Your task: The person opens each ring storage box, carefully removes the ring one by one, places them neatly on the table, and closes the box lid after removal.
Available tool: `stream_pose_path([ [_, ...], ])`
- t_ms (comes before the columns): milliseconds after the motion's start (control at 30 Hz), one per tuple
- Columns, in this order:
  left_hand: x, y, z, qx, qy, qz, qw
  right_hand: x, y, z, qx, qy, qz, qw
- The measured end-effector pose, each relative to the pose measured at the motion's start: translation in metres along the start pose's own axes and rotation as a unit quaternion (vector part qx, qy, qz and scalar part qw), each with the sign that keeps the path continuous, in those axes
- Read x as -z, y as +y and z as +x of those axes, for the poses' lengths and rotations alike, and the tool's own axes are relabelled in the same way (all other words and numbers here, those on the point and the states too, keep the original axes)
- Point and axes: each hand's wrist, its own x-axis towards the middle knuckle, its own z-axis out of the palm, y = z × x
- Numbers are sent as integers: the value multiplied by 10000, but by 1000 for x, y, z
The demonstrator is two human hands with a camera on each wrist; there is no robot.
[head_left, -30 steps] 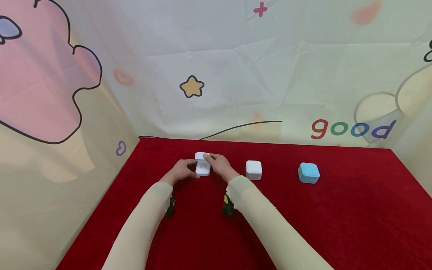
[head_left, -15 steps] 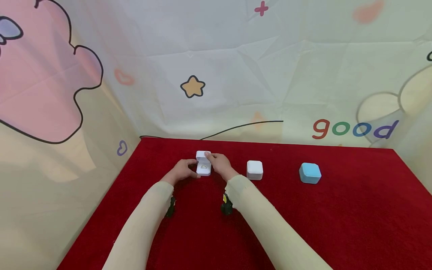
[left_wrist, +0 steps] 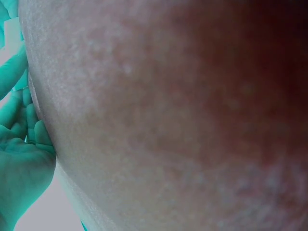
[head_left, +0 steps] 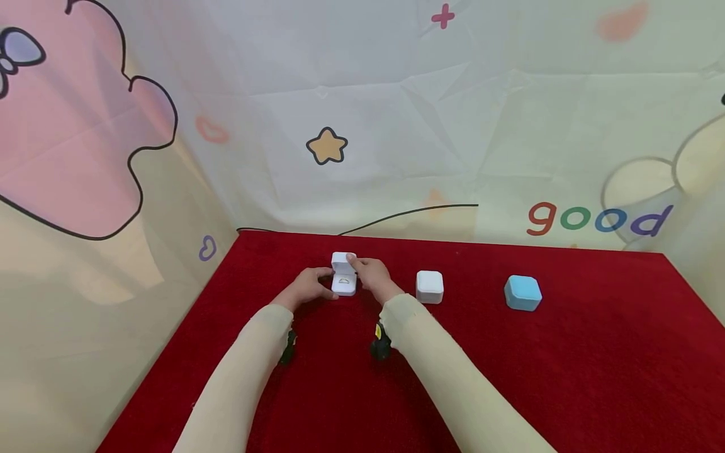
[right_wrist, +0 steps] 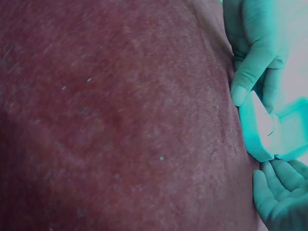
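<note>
A white ring box [head_left: 343,286] stands with its lid raised on the red cloth, near the far left of the table in the head view. A ring [head_left: 343,281] sits upright in its white insert. My left hand [head_left: 306,286] grips the lower part from the left, thumb at the front corner. From the right, my right hand [head_left: 374,277] pinches the lid [head_left: 342,262], thumb on its front face. In the right wrist view the raised box [right_wrist: 257,132] shows between both hands, tinted green. The left wrist view catches my left hand [left_wrist: 24,163] at its edge.
To the right of my right hand stands a closed white box [head_left: 430,287]. Further right is a closed light blue box [head_left: 523,293]. Red cloth [head_left: 340,390] covers the table, and a printed curtain [head_left: 396,157] rises along its back edge.
The lid of the ring box stands slightly higher than a second ago. Both hands keep their hold, and the whole scene sits a little further right in the head view.
</note>
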Motion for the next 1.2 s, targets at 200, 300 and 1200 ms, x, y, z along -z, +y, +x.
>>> stream_pose_path([
  [200,0,0,1,33,-38,-38,10000,3,-1,-3,-89,-104,444,9989],
  [300,-1,0,1,37,-34,-35,10000,4,-1,-3,-124,-135,511,9985],
  [1200,0,-2,-1,20,-41,-317,9995,5,5,0,112,-473,506,9975],
])
